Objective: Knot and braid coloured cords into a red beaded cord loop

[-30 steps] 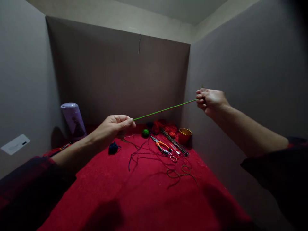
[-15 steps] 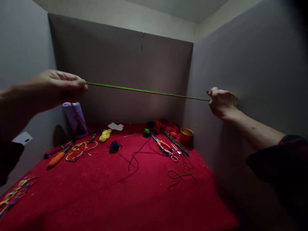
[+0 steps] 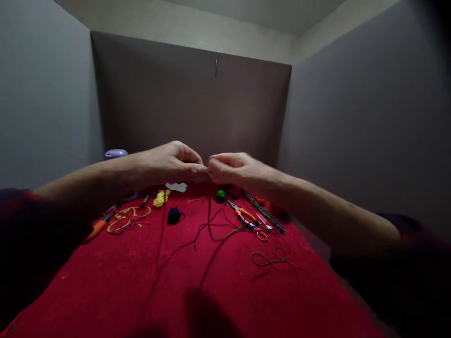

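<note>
Above the red table my left hand [image 3: 176, 162] and my right hand [image 3: 234, 169] meet, fingertips touching or nearly so. Both are closed in a pinch. A short bit of green cord [image 3: 207, 175] shows between them. Below the hands a length of cord hangs to the table and curves off to the right; its upper part is hidden. Another thin dark strand drops beneath my left hand. How the fingers grip the cord is partly hidden.
Behind lie a green yarn ball [image 3: 220, 195], yellow yarn [image 3: 161, 198], dark blue yarn [image 3: 174, 215] and white paper [image 3: 176, 187]. Orange-handled pliers [image 3: 243, 213], a bundle of sticks [image 3: 264, 211] and a looped brown cord [image 3: 269, 260] lie right. Grey panels enclose the table.
My hands, wide apart with the green cord stretched taut between them, have come together at the middle. The cord now hangs slack below them.
</note>
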Demonstrator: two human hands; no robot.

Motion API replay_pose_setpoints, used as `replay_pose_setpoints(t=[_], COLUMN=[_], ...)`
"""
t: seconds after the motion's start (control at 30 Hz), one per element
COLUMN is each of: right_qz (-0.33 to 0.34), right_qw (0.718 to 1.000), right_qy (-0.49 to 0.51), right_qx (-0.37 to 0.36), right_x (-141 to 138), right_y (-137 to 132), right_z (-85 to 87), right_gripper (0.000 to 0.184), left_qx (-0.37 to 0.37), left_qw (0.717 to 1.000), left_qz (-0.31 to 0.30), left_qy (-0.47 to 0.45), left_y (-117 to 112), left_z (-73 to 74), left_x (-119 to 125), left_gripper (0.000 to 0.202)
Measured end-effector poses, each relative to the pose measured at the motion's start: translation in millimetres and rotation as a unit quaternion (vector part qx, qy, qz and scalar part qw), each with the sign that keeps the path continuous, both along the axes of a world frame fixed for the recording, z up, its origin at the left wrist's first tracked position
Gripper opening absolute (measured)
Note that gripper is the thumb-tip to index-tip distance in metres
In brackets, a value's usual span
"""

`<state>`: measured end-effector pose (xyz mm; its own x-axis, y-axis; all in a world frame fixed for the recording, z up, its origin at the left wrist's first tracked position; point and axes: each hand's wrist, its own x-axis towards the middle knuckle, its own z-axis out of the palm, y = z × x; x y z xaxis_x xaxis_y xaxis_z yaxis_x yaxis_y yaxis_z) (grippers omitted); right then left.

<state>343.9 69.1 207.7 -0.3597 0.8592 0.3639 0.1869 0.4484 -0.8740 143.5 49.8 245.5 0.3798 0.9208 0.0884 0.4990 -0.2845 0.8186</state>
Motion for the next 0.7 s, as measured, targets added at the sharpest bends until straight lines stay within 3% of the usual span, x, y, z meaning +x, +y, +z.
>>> replay_pose_setpoints(t=[0.1, 0.27, 0.53, 0.7], right_qz=[0.054, -0.013, -0.016, -0.012], right_qw=[0.988, 0.960, 0.990, 0.999], right_qy=[-0.112, -0.199, -0.125, -0.039], right_qx=[0.089, 0.196, 0.058, -0.019], right_x=[-31, -25, -8, -11], right_y=[-23, -24, -16, -19], right_z=[-3.1, -22.9, -51.9, -67.0], right_gripper=[0.019, 0.023, 0.025, 0.027], left_qx=[-0.002, -0.043, -0.057, -0.025], left_qw=[0.999, 0.997, 0.995, 0.997], left_qz=[0.018, -0.061, -0.075, -0.044], left_qy=[-0.051, 0.003, -0.033, -0.055], left_y=[-1, 7, 14, 10], left_z=[-6.3, -24.6, -50.6, -63.1], left_x=[12, 4, -19, -12], left_gripper=[0.009, 0.019, 0.027, 0.020])
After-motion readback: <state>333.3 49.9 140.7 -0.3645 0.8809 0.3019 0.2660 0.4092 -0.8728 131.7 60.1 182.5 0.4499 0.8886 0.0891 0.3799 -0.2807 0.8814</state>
